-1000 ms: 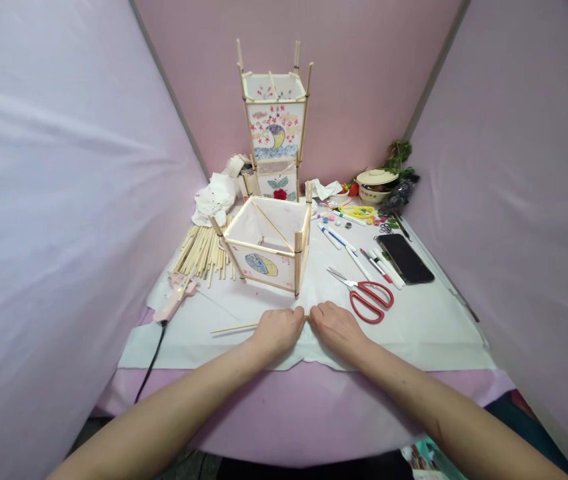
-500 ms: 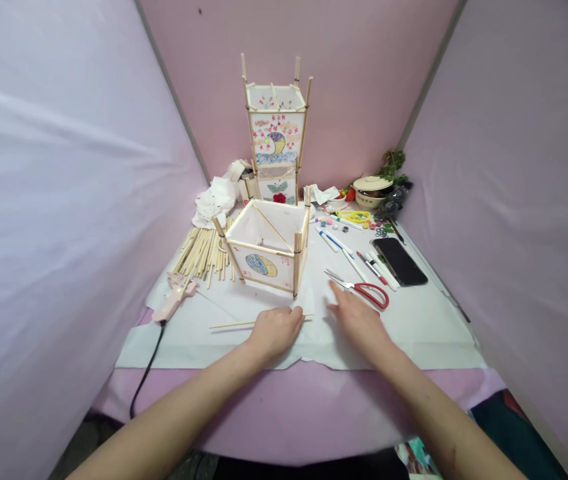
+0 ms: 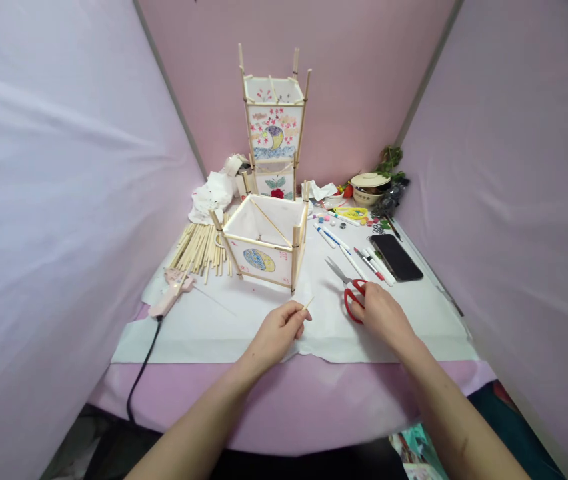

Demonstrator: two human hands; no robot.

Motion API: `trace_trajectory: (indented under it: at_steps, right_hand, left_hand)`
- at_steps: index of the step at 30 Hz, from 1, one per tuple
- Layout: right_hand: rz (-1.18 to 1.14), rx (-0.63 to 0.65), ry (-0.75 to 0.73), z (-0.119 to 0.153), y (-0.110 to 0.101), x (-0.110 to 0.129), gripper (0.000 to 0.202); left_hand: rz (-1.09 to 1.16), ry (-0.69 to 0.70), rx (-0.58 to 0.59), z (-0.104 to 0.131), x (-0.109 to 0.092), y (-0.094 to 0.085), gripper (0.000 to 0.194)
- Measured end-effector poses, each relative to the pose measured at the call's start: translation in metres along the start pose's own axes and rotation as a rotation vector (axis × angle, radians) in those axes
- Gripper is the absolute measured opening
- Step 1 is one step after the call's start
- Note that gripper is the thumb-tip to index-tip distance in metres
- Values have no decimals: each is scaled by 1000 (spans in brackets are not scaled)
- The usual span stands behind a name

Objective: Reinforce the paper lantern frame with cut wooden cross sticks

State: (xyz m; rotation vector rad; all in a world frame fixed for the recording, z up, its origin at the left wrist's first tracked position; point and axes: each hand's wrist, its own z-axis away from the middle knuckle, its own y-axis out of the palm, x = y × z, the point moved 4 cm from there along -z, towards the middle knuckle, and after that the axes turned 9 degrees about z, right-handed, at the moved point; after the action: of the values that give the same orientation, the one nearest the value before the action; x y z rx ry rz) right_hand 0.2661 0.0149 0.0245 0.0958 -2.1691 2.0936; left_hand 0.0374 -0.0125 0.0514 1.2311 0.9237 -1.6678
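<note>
Pinched in my left hand (image 3: 283,327) is a thin wooden stick (image 3: 309,303); only its tip shows past the fingers, above the white cloth near the front edge. My right hand (image 3: 384,310) grips the red handles of a pair of scissors (image 3: 355,293), whose parted blades point up and left. Just beyond my left hand stands a square lantern frame (image 3: 259,260) of sticks and white panels, with a blue and yellow round drawing on its front. A diagonal stick crosses its open top.
Behind stands a taller decorated lantern (image 3: 275,127). To the left lie a bundle of sticks (image 3: 199,250) and a pink glue gun (image 3: 167,300) with a black cord. Several pens (image 3: 351,263), a phone (image 3: 395,257) and a lidded bowl (image 3: 368,190) are on the right.
My right hand has taken hold of the scissors by the handles and turned them. My left hand has raised the stick from the cloth and turned it.
</note>
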Motion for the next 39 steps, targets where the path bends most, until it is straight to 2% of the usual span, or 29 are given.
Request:
trace_trajectory:
  at_steps: [4,7,9,12,15,19,28,39]
  right_hand:
    - [-474,31,-64,29,-9,10,31]
    - [-610,147,-141,53,-13,25,44]
    - [-597,260,-181,67,-15,34,49]
    - [-526,319,-215,78,-20,43,41]
    - [-468,324,-259,82,-26,51,34]
    - [-433,280,-279,83,-35,57,39]
    - [-415,281,-295,83,-38,61,41]
    - [-445,350,-289,87,-42,66,28]
  left_hand:
    - [223,-74,8,3,9,2,33]
    - [272,-59,5,6,12,3,35]
    - [279,-47,1,9,11,3,36]
    - [260,-18,2,14,5,3,34]
    - [187,19,-11,20,-4,2,30]
    - [80,75,-21,25,-12,2,28]
    - [47,88,34,29,-7,4,30]
    - [-4,130,51,33,-9,2,29]
